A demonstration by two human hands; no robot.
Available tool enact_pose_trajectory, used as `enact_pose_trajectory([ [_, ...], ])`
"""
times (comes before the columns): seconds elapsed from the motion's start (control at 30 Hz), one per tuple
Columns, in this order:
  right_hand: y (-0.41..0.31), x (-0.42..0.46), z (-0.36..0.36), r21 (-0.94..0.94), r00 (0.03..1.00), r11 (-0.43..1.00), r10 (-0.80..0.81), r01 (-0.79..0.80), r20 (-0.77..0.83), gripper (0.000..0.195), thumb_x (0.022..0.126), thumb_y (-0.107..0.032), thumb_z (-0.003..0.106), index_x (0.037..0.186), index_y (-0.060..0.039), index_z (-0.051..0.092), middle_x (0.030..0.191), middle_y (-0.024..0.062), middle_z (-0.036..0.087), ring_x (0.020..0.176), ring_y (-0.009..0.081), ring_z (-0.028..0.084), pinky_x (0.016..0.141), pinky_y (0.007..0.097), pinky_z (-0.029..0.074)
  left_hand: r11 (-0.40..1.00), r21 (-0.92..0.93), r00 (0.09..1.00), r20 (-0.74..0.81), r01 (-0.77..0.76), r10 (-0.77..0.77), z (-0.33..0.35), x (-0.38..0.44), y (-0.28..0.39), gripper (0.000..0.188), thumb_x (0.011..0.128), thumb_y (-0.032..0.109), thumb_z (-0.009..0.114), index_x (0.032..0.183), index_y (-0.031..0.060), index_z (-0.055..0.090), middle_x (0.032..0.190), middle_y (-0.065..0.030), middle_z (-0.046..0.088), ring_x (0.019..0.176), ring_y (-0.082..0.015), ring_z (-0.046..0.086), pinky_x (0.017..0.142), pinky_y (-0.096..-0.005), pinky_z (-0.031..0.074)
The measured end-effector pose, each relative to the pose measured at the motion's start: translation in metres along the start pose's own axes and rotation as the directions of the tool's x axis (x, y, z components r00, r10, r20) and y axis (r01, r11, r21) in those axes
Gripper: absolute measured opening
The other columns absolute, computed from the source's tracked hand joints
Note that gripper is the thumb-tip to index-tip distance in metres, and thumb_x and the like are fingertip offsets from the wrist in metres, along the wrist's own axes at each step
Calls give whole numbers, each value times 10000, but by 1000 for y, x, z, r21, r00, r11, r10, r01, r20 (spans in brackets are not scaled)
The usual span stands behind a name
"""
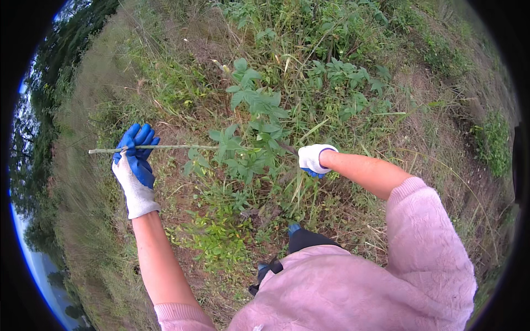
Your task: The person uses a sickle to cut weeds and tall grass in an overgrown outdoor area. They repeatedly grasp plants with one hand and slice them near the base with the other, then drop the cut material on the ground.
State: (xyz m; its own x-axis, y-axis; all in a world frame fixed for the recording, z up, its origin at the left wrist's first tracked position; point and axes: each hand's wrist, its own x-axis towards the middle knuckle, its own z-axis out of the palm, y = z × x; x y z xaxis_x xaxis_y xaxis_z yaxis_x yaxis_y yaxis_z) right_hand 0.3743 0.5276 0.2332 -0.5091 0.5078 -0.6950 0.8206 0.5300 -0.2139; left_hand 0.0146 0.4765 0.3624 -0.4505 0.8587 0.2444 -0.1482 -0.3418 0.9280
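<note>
My left hand (136, 165), in a white knit glove with blue-coated palm and fingers, holds a long green plant stem (178, 147) between thumb and fingers. The fingertips point up and away. The stem's bare cut-looking end juts out to the left of the hand; its other end runs right into a clump of broad green leaves (256, 107). My right hand (315, 159), gloved alike, is a closed fist right of those leaves. From it a narrow dark brown piece (288, 148) reaches left behind the foliage; whether it is a tool or a woody stem I cannot tell.
Tall dry grass (91, 136) covers the slope on the left, with trees (45, 103) beyond. Low yellow-green shrubs (219, 242) grow near my feet, partly hidden by my pink sweater (331, 285). More leafy weeds (343, 74) stand ahead, and bare reddish soil shows in patches.
</note>
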Motion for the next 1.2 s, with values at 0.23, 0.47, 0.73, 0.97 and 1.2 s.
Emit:
enact_pose_trajectory([
  [0.23,-47,-79,150,922,939,304,317,-237,137,262,843,-233,454,671,-37,479,548,54,464,439,171,443,399,325,370,969,33,969,-36,245,-244,-54,-39,-48,390,847,225,492,1057,-103,473,949,-236,583,799,-308,613,683,-402,534],
  [0.47,-84,-92,158,775,878,468,422,-424,226,244,815,-222,468,701,-12,512,593,74,512,485,188,496,427,341,428,931,-194,906,-236,310,-351,-159,-91,-104,357,863,211,465,1057,-89,469,984,-216,575,835,-305,599,699,-419,531],
  [0.73,-76,-30,158,714,852,472,369,-516,372,147,789,-127,479,710,-48,574,622,101,564,500,239,561,466,372,472,920,-261,877,-309,293,-367,-193,-138,-127,374,872,212,431,1104,-81,436,1052,-235,541,939,-326,564,756,-432,511],
  [0.97,-154,-169,222,872,825,133,417,-472,383,265,852,-219,457,679,-28,521,504,47,470,381,172,441,366,313,391,883,-249,819,-337,398,-464,-230,-172,-138,377,884,233,409,1096,-78,437,1100,-225,523,961,-313,557,753,-426,510],
  [1.2,-169,-243,296,941,615,-326,726,-88,309,266,900,-284,386,757,-66,438,524,37,416,376,153,370,350,307,342,916,-365,899,-324,169,-295,-211,-167,-101,383,867,223,467,1140,-44,440,1089,-208,528,862,-284,588,680,-374,537],
])
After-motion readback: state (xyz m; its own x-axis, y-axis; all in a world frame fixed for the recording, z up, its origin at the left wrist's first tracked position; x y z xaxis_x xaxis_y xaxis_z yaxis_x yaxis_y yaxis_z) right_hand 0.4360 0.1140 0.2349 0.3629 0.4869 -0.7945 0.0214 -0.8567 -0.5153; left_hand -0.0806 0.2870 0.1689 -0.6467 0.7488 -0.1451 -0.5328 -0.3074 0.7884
